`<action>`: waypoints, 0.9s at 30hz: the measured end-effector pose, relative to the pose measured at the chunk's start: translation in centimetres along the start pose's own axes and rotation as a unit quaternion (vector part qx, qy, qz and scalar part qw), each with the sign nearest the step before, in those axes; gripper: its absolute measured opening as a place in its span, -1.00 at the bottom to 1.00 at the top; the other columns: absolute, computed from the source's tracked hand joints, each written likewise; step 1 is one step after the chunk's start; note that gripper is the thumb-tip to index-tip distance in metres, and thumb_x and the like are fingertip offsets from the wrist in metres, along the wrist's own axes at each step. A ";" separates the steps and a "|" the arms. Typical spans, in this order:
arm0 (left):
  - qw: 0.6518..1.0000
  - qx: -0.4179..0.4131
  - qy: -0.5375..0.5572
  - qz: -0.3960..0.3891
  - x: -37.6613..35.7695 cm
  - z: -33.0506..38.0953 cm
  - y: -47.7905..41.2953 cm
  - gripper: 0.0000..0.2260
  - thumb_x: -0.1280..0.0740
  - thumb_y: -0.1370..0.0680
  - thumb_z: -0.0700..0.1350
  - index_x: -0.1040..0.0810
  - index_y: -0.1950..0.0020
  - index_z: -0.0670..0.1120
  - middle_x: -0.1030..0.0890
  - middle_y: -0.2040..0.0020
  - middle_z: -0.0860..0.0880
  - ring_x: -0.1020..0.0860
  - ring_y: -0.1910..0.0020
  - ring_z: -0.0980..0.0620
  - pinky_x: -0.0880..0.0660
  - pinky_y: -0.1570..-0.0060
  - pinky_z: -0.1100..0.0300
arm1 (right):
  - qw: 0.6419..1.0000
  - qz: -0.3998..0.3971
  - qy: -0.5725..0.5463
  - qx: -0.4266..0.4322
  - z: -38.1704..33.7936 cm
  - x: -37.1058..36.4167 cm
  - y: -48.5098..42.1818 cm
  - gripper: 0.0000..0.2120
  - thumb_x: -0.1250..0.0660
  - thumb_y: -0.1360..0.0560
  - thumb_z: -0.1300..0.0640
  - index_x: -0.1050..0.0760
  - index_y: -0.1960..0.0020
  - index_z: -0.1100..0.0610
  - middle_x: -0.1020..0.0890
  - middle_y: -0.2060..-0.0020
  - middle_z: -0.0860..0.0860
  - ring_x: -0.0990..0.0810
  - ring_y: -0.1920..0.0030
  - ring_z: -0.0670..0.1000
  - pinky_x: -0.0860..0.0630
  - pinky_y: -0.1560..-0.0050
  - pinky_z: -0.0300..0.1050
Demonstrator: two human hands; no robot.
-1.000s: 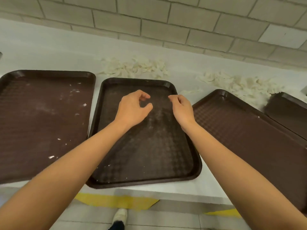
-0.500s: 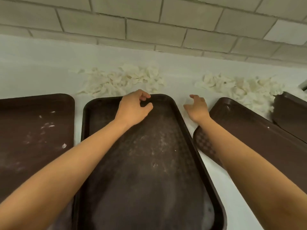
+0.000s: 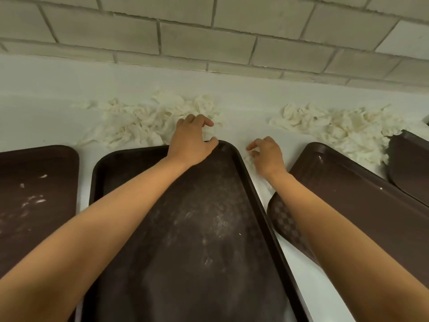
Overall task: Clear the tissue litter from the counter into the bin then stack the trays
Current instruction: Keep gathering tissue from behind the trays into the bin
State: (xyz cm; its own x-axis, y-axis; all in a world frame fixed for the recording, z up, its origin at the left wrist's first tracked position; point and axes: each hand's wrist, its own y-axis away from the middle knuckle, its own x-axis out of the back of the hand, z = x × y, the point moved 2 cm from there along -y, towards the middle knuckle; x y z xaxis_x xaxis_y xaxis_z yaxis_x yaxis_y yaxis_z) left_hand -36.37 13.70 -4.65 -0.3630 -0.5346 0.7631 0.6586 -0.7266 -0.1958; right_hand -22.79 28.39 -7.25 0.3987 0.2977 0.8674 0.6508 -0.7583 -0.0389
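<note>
Two heaps of torn white tissue lie on the white counter (image 3: 41, 98) by the wall: a left tissue pile (image 3: 137, 123) and a right tissue pile (image 3: 339, 127). Brown trays sit in front of them: a left tray (image 3: 34, 182), a middle tray (image 3: 197, 228), a right tray (image 3: 352, 194) and a far-right tray (image 3: 413, 163). My left hand (image 3: 191, 141) reaches over the middle tray's far rim. Its fingers touch the edge of the left pile and its thumb is on the rim. My right hand (image 3: 267, 155) curls its fingers onto a small tissue scrap (image 3: 248, 159) between the middle and right trays.
A tiled wall (image 3: 209, 31) closes off the back of the counter just behind the piles. Small white crumbs dot the left tray and the middle tray. The far-right tray overlaps the right tray's far corner. A dark object shows at the right edge.
Both hands moved away from me, past the middle tray's far rim. My left hand reached the left pile, and my right hand's fingers curled onto the scrap. The view moved closer to the counter.
</note>
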 end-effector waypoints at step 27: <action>0.950 -0.098 -0.284 -0.086 -4.6 -1.1 -10.2 -0.64 -0.10 -0.60 0.14 -0.41 -0.25 -0.06 -0.45 -0.22 -0.12 -0.32 -0.27 -0.13 -0.37 -0.11 0.02 | 0.988 0.083 -0.129 -0.018 -0.9 -0.3 -3.1 -0.77 -0.15 -0.61 0.15 -0.51 -0.13 0.23 -0.60 -0.03 0.07 -0.45 0.08 -0.09 -0.25 0.15 -0.43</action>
State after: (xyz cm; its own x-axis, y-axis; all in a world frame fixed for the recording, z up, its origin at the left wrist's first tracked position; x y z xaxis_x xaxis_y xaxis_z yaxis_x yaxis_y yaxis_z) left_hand -42.17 23.14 -6.86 -0.0035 -0.1215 0.9926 0.4654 -0.8788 -0.1059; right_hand -25.51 30.16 -6.94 0.6525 0.3015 0.6952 0.5408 -0.8279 -0.1485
